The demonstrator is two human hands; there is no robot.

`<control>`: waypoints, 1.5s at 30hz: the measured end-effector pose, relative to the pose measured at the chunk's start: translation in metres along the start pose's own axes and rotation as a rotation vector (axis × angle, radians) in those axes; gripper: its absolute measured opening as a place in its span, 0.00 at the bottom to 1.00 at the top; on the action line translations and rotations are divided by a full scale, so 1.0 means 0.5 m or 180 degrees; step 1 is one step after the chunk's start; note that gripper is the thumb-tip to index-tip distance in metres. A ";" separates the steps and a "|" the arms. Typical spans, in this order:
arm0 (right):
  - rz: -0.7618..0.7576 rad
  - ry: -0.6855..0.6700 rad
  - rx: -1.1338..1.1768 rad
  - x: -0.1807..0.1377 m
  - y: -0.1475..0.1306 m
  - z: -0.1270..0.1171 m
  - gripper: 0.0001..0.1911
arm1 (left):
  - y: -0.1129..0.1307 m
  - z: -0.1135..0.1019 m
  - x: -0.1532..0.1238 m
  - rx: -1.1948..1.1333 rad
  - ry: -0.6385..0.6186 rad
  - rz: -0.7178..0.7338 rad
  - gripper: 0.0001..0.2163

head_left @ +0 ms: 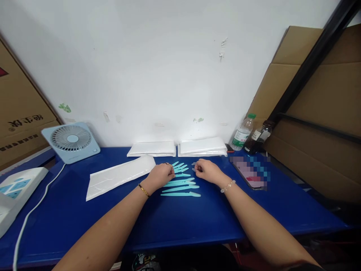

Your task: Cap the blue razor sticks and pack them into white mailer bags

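Several slim turquoise plastic sticks (pixel 180 185) lie in a row on the blue table (pixel 183 222), pointing left to right. My left hand (pixel 160 175) rests at the left end of the upper sticks, fingers curled and pinched on one of them. My right hand (pixel 207 170) sits just right of the same sticks, fingers curled in, pinching a small pale piece that I cannot make out. A gold bracelet is on my left wrist and a bead bracelet on my right.
A long white pouch (pixel 120 176) lies left of my hands. Two stacks of white pouches (pixel 152 148) (pixel 202 146) sit by the wall. A blue desk fan (pixel 71 140), two bottles (pixel 243 132), a phone (pixel 251 172) and cardboard (pixel 316 113) surround them.
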State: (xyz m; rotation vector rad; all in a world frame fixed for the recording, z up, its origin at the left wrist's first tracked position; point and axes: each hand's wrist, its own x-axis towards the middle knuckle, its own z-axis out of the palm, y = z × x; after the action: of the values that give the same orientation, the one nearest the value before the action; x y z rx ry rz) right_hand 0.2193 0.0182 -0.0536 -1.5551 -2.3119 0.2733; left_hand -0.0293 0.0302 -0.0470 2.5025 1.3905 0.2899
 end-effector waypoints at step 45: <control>0.0217 0.0331 0.0313 -0.001 0.051 -0.033 0.07 | -0.008 -0.005 0.004 0.0144 0.0361 -0.0160 0.10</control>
State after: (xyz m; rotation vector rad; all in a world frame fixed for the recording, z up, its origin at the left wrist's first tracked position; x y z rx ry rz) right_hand 0.2477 0.0272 -0.0474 -1.5638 -2.1369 0.3104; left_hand -0.0322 0.0344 -0.0460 2.5180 1.5170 0.4000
